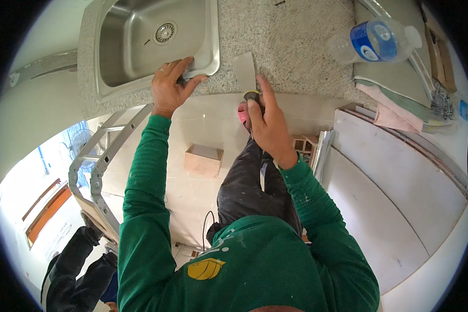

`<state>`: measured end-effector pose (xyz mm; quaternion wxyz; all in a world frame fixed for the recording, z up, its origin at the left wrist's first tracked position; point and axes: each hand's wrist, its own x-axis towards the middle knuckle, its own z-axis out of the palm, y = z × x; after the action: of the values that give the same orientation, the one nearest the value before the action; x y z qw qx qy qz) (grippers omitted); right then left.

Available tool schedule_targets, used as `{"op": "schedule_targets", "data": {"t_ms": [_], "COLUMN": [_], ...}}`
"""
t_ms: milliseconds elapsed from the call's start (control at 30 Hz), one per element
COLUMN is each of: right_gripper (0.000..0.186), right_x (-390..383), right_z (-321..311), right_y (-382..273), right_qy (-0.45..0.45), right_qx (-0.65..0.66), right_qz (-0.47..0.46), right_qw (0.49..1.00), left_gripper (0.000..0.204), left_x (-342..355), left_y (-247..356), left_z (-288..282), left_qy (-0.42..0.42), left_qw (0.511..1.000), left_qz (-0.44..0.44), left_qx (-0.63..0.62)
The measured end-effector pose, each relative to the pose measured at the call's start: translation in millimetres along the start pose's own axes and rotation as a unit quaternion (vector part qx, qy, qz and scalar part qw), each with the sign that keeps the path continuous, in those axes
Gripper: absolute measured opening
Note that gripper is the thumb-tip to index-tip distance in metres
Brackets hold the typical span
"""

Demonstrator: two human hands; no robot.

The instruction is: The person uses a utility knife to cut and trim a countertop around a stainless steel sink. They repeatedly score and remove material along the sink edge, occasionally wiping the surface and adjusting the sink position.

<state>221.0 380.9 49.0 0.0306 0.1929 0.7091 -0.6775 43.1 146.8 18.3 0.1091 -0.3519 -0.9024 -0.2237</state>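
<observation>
The left hand presses on the stainless steel sink rim, fingers spread, at the granite worktop front edge. The right hand grips a putty knife, its flat grey blade lying on the worktop's front edge beside the sink corner.

We see a putty knife at upper centre: flat grey blade on speckled counter, pink handle over its edge.
</observation>
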Motion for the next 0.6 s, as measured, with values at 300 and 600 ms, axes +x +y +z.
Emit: {"op": "schedule_targets", "data": {"t_ms": [300, 600], "right_gripper": [0.056, 0.056], "right_x": [-8.5, 15.1], "right_z": [18.0, 11.6], "right_y": [17.9, -1.9], "right_qy": [0.04, 0.019], "right_qx": [-0.092, -0.128], "right_qz": [-0.116, -0.096], "right_qw": [0.988, 0.987], "left_gripper": [0.058, 0.057], "left_x": [-3.1, -3.8], "left_y": [-3.3, -4.5], "left_z": [4.1, -0.2], "left_qy": [-0.012, -0.019], "left_qw": [1.0, 1.0], "left_qz": [0.004, 0.003], "left_qx": [-0.006, -0.001]}}
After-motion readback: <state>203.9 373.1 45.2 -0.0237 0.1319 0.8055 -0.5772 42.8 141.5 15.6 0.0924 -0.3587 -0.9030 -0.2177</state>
